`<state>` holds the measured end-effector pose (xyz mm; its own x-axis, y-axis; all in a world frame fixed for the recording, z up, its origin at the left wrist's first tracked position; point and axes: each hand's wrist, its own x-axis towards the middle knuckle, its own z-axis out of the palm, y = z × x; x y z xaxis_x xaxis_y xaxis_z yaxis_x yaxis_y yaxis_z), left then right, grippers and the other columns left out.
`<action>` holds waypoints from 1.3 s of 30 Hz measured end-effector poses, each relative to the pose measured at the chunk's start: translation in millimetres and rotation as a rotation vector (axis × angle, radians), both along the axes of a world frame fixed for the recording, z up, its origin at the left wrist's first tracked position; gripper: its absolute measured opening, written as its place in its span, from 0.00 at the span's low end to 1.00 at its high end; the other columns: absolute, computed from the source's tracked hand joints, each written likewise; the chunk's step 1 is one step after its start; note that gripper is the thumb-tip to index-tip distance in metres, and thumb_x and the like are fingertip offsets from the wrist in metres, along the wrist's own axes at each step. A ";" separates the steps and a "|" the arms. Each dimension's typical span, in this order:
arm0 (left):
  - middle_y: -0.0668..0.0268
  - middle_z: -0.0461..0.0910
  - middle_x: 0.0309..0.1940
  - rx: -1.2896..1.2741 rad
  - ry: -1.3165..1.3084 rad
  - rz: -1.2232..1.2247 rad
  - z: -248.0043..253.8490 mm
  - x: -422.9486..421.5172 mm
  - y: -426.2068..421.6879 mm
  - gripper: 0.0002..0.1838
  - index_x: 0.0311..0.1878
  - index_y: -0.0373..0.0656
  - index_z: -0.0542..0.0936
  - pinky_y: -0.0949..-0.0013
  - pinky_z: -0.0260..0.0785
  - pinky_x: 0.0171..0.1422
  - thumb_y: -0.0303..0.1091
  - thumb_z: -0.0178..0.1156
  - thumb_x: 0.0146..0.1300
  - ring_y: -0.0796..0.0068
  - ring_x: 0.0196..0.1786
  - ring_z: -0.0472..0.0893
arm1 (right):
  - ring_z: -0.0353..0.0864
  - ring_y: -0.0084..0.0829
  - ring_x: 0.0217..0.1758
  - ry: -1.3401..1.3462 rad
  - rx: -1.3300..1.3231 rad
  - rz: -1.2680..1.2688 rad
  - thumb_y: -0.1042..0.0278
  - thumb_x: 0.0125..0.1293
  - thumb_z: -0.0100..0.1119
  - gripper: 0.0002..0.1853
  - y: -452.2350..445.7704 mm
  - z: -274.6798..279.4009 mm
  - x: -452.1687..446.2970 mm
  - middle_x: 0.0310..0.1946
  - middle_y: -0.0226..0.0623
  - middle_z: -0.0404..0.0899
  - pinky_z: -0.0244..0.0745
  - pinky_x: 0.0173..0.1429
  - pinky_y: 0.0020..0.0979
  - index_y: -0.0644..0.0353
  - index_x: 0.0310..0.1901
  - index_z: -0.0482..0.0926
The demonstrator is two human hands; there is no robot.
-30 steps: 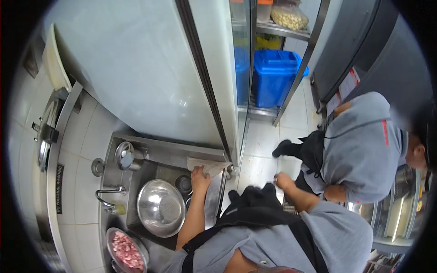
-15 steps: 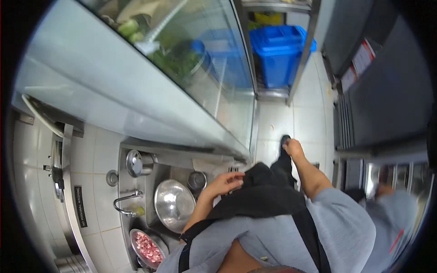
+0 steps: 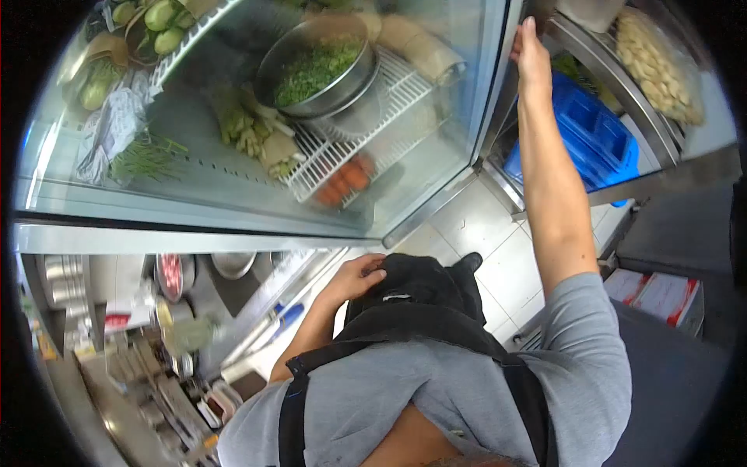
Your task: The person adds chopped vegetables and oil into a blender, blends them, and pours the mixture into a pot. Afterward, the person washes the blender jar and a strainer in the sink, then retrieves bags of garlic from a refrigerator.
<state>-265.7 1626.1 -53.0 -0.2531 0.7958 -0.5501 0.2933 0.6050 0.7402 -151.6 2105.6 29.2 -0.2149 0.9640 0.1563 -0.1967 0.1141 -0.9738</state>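
In front of me is a glass refrigerator door (image 3: 436, 167). My right hand (image 3: 532, 66) is raised at the far edge of the door, its fingers curled onto the frame. Lower down, my left hand (image 3: 358, 279) hangs beside my black apron (image 3: 420, 292), fingers loosely bent and apart, holding nothing. Behind the glass, a steel pot (image 3: 299, 105) of chopped greens stands on a white wire shelf (image 3: 397, 97). Leafy stalks (image 3: 253, 128) lie next to it, and carrots (image 3: 342, 183) sit below. Green vegetables (image 3: 165, 29) and a bundle of thin herbs (image 3: 148, 156) are at the left.
A blue lidded bin (image 3: 580, 128) stands under a steel rack on the right, with a bag of pale pieces (image 3: 654, 66) above it. White-and-red boxes (image 3: 654, 294) lie low at the right. Behind on the left are a counter and a bowl of cut meat (image 3: 173, 276).
I have turned toward the refrigerator, so its shelves now fill the upper view. My right hand has risen from low by my leg to the door edge. My left hand stays by the apron.
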 end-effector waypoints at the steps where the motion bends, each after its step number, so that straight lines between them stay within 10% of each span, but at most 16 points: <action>1: 0.58 0.80 0.52 -0.037 0.037 0.070 3.4 11.0 -4.0 0.23 0.60 0.43 0.75 0.64 0.72 0.56 0.38 0.63 0.62 0.66 0.53 0.80 | 0.73 0.36 0.59 -0.009 -0.031 0.025 0.30 0.65 0.43 0.42 2.5 8.3 -4.1 0.52 0.47 0.78 0.63 0.63 0.32 0.70 0.56 0.76; 11: 0.55 0.80 0.51 0.061 0.248 0.098 52.1 103.4 23.5 0.23 0.59 0.43 0.76 0.63 0.75 0.54 0.38 0.63 0.61 0.64 0.53 0.79 | 0.71 0.42 0.62 -0.113 -0.097 0.129 0.22 0.62 0.37 0.50 15.2 21.9 -0.3 0.54 0.53 0.76 0.61 0.65 0.35 0.72 0.55 0.76; 28: 0.53 0.80 0.49 0.268 0.530 0.089 107.0 176.7 -61.2 0.25 0.59 0.42 0.75 0.62 0.74 0.52 0.39 0.63 0.58 0.58 0.51 0.81 | 0.69 0.19 0.36 0.007 0.276 0.018 0.57 0.74 0.47 0.19 -181.8 -26.2 284.5 0.30 0.25 0.74 0.63 0.42 0.23 0.68 0.37 0.77; 39: 0.52 0.75 0.57 0.255 0.253 -0.215 73.5 273.9 -130.3 0.38 0.66 0.40 0.67 0.61 0.74 0.52 0.48 0.67 0.55 0.59 0.56 0.77 | 0.76 0.30 0.25 0.020 0.510 0.321 0.68 0.49 0.70 0.12 -396.3 -12.7 367.1 0.22 0.37 0.76 0.69 0.31 0.28 0.66 0.24 0.78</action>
